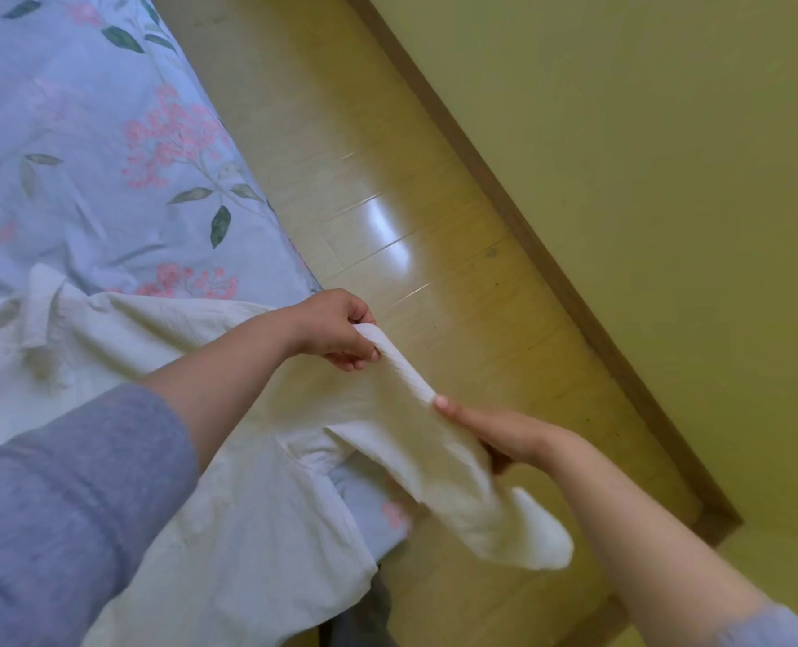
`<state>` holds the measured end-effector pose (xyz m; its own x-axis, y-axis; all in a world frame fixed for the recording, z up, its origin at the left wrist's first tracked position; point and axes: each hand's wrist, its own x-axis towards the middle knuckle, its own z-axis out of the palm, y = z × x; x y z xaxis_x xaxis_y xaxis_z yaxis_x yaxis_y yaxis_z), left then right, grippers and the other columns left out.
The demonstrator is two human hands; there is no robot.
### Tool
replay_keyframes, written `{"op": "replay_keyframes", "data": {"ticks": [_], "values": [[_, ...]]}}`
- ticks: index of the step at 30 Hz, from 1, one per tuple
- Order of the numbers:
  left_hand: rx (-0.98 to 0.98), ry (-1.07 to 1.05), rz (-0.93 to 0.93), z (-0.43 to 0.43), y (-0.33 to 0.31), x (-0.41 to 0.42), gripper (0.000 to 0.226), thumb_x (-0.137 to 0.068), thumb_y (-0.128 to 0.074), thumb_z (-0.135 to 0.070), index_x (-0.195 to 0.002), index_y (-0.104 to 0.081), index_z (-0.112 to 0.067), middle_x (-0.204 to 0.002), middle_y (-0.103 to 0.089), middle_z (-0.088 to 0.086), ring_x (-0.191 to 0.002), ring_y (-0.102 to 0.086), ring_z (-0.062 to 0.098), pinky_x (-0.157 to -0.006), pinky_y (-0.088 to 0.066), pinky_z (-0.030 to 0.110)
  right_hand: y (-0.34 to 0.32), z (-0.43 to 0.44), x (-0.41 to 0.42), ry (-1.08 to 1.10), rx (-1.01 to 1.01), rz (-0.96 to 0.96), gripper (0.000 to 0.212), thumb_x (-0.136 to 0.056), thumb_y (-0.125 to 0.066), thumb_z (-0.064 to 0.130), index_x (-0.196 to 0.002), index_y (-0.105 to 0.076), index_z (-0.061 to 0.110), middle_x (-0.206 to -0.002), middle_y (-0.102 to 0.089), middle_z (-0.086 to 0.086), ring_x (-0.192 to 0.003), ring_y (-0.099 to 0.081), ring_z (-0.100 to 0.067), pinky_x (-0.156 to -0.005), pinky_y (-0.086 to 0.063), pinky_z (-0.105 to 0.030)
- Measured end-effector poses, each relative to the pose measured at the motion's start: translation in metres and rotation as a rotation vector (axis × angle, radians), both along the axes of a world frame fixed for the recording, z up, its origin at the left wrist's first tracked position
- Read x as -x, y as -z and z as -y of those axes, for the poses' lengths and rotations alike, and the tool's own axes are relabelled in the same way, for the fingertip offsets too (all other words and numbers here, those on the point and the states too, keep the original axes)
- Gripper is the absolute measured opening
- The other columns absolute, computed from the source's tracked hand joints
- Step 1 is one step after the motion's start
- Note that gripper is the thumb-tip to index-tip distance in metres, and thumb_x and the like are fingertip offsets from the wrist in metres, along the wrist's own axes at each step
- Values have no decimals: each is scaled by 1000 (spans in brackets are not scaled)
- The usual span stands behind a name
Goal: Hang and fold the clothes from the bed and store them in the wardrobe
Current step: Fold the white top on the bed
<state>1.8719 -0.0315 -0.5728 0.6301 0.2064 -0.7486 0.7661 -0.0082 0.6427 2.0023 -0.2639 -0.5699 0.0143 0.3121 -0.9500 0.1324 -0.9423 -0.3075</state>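
With the white shirt spread on the bed at lower left, the left grip pinching its sleeve and the right grip clasping it mid-frame should hold even tension, then fold it flat across the body.

The shirt runs off the picture at 9 and 7 o'clock, and the left forearm covers part of it. The right grip keeps most of its fingers hidden behind the sleeve. At 6 o'clock a dark thing, cut by the edge, cannot be identified. The bed is cut off at 9 and 12 o'clock.
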Motion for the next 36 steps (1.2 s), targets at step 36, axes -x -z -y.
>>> {"op": "replay_keyframes", "data": {"ticks": [36], "values": [[-308,-431,88,19,0,11,7,-93,-55,-11,-87,-58,-14,-94,-62,8,-101,-62,34,-92,-51,47,-65,-9,-58,-372,-11,599,48,-62,-79,52,-82,-66,11,-77,-68,-7,-66,-61,-20,-57,-42,-28]]}}
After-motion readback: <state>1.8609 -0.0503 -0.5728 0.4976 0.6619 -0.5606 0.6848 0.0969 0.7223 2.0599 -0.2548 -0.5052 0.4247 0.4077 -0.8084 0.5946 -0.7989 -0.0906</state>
